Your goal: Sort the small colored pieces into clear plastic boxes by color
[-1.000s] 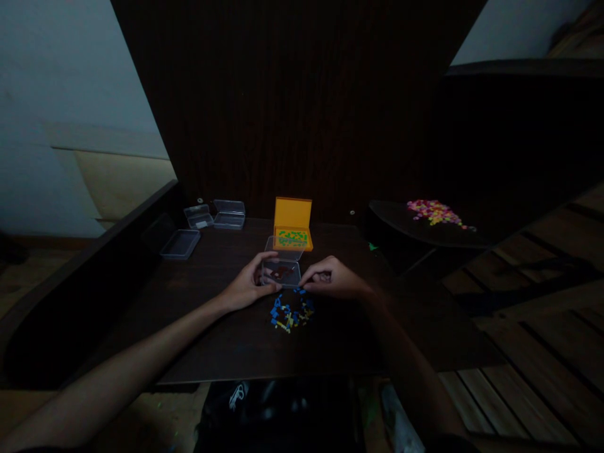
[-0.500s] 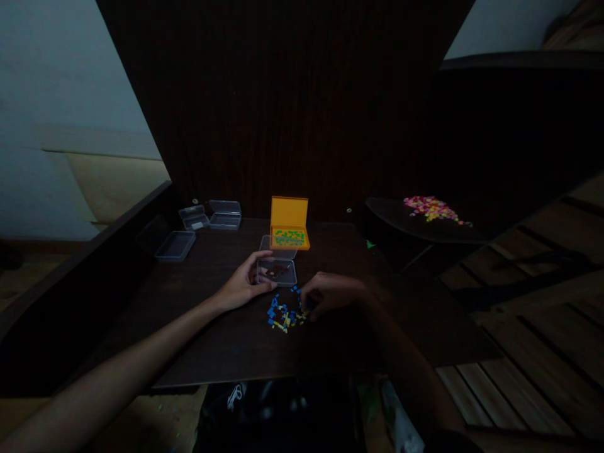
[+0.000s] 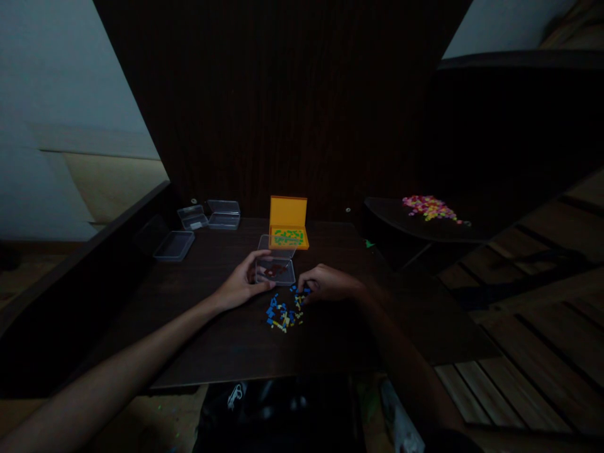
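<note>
My left hand point(image 3: 246, 281) grips the left side of a clear plastic box point(image 3: 291, 277), thumb along its front edge. Its lid stands raised at the back, and a few dark brown pieces point(image 3: 276, 270) lie inside. Just in front of the box, small blue and yellow building bricks point(image 3: 285, 316) are scattered on the dark table. At their upper right edge is my right hand point(image 3: 325, 282), fingers curled down and closed near the bricks. Whatever may be between its fingertips is too small and dark to make out.
Behind the box stands an open yellow case point(image 3: 289, 211) with green pieces inside. Several clear boxes, including one open box point(image 3: 224, 219), sit at the back left. A heap of pink and yellow pieces point(image 3: 430, 207) lies on a raised shelf point(image 3: 387, 212) at right.
My right hand has shifted slightly up and away from me, toward the clear box, uncovering more bricks at the pile's right side. My left hand keeps its hold on the box.
</note>
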{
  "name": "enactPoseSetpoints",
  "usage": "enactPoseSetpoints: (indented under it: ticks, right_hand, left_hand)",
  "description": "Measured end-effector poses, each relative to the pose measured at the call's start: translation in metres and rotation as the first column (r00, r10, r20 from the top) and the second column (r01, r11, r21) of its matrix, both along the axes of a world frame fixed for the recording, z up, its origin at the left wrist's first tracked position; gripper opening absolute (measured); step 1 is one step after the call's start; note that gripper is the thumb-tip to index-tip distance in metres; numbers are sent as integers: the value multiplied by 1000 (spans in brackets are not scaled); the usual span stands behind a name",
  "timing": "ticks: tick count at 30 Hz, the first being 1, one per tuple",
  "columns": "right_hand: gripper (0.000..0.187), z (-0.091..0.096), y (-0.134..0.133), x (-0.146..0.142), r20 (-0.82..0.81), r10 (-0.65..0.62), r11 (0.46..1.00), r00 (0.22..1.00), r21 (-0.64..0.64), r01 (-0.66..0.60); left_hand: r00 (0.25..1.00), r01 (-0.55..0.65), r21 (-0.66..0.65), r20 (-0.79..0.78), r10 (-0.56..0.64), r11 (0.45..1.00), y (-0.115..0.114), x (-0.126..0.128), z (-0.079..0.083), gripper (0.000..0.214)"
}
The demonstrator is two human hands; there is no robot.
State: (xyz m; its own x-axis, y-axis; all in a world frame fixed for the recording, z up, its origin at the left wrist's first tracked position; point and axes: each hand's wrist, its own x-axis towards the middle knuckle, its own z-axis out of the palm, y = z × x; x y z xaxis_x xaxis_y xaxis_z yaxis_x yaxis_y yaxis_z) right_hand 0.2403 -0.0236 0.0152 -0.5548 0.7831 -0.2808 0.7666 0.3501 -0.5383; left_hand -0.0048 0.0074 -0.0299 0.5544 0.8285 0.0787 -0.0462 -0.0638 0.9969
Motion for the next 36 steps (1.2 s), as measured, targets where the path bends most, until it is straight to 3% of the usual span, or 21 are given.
enactPoseSetpoints:
  ticks: [8, 13, 18, 24, 31, 36]
  right_hand:
    - [35, 1, -2, 2, -60, 18, 1000, 998, -23, -19]
    - [42, -8, -5, -9, -64, 142, 990, 988, 4, -142]
    - [35, -13, -4, -13, -10, 140, 985, 990, 103, -138]
    - [28, -4, -3, -8, -16, 87, 990, 996, 114, -85]
    - [21, -7, -3, -7, -61, 209, 973, 976, 112, -202]
    - [15, -10, -3, -7, -59, 219, 970, 974, 124, -210]
  left_hand:
    - [1000, -2, 13, -1, 2, 1000, 0, 0, 3, 67]
    - [1000, -10, 11, 5, 10, 1000, 0, 0, 2, 68]
    - [1000, -18, 6, 6, 18, 1000, 1, -1, 2, 69]
    - [1000, -26, 5, -8, 26, 1000, 2, -1, 3, 68]
    - [1000, -26, 6, 11, 26, 1000, 2, -1, 2, 68]
    - [1000, -27, 12, -1, 27, 1000, 1, -1, 2, 67]
